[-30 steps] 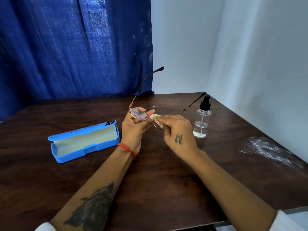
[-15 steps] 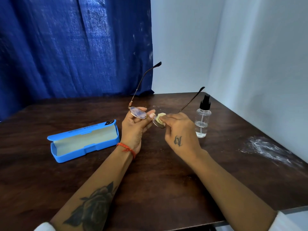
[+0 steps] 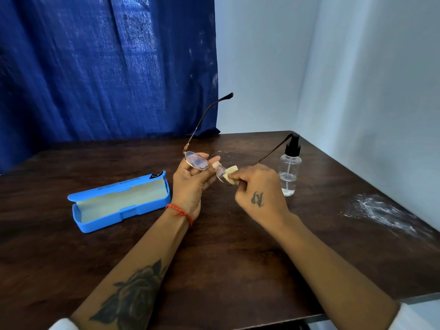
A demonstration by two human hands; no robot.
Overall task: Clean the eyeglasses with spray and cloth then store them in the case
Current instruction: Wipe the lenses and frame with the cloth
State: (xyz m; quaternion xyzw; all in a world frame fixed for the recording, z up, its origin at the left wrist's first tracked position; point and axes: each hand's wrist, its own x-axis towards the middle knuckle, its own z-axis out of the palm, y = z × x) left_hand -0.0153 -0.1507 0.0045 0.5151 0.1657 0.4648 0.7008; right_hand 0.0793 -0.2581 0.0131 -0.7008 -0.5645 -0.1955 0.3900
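My left hand (image 3: 190, 184) holds the thin gold-rimmed eyeglasses (image 3: 196, 160) above the table, pinching the frame beside the left lens, with both temples pointing up and away. My right hand (image 3: 258, 194) pinches a small pale yellow cloth (image 3: 230, 174) against the right lens, which is mostly hidden by cloth and fingers. A clear spray bottle (image 3: 289, 172) with a black pump stands upright just right of my right hand. The blue glasses case (image 3: 119, 203) lies open on the table to the left of my left hand, its pale lining showing.
The dark wooden table (image 3: 226, 258) has a white powdery smear (image 3: 381, 214) near its right edge. A blue curtain (image 3: 107, 67) hangs behind the table, and pale walls (image 3: 357, 91) stand close at the back right.
The glasses rose and tilted slightly, the temples pointing higher. My right hand shifted the cloth a little on the right lens. Case and bottle stayed put.
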